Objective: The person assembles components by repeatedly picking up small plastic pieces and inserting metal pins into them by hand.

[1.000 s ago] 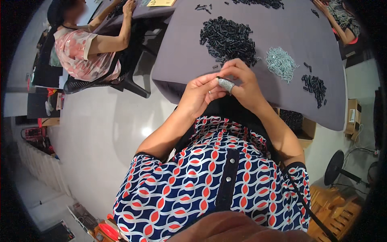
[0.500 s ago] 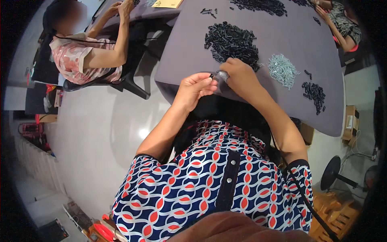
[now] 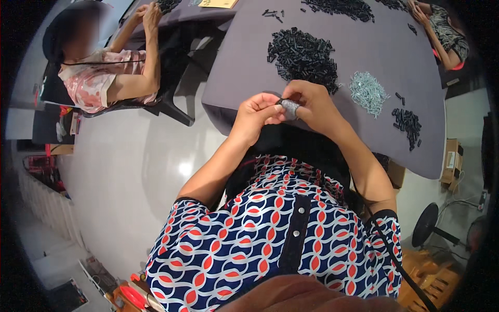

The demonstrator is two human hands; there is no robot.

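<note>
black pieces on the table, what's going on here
A person's left grip and right grip meet near the table's edge, a small dark piece between them. A silvery-grey item is at the right grip; held or worn, I can't tell. On the table lie a large black pile, a silvery pile and a smaller black pile.

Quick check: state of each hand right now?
Left hand: closed, apparently pinching a small black piece.
Right hand: closed, fingers curled at a silvery-grey piece; whether gripped or worn cannot be told.
</note>
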